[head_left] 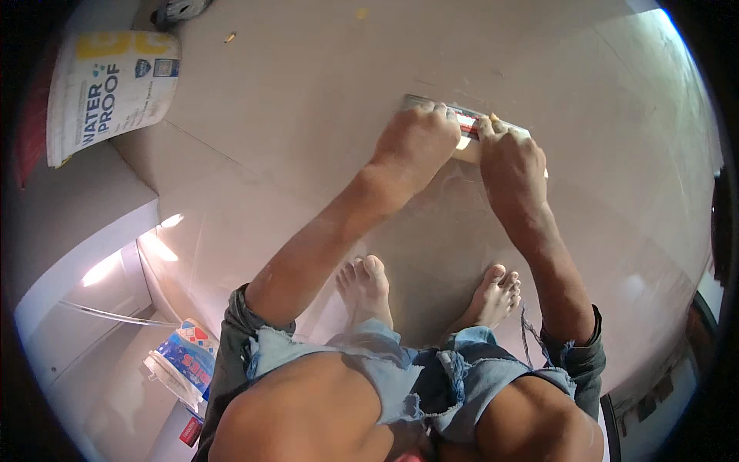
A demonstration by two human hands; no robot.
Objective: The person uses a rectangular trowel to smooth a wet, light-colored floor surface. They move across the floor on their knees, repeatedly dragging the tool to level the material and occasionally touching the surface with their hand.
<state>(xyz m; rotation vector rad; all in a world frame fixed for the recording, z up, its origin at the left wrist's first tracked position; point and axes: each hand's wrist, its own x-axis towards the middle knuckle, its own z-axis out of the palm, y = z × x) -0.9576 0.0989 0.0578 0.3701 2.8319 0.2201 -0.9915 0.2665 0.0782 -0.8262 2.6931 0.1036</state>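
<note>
— What's the biggest thing down there?

— The tiled floor (308, 100), pale beige and glossy, with thin joints crossing it. The person squats on it barefoot in frayed denim shorts (400, 377), both arms stretched forward.

— Any packages about?

— Yes. At the far left, up against the wall, stands a large white sack (108, 92). It has a yellow band across its top, dark blue lettering running sideways down its face and a small blue badge near the upper corner. Nearer, at the lower left beside the person's hip, lies a smaller plastic pouch (185, 362), blue and white with red marks, crumpled and partly open. Just below it is a tiny red and white packet (191, 431), half hidden by the sleeve.

— And the hands?

— Both are out ahead of the feet, pressed on one flat tool (468, 127) lying on the floor. It is a long, thin blade, greyish at its left end, with a red and white label in the middle between the two hands. The left hand (416, 142) is curled over the blade's left part, knuckles up. The right hand (508, 158) is closed around the right part, where a pale handle shows under the fingers. The two hands sit just beside each other, nearly touching.

— Anything smaller?

— A couple of yellowish crumbs (362, 13) on the floor far ahead, near the top.
</note>
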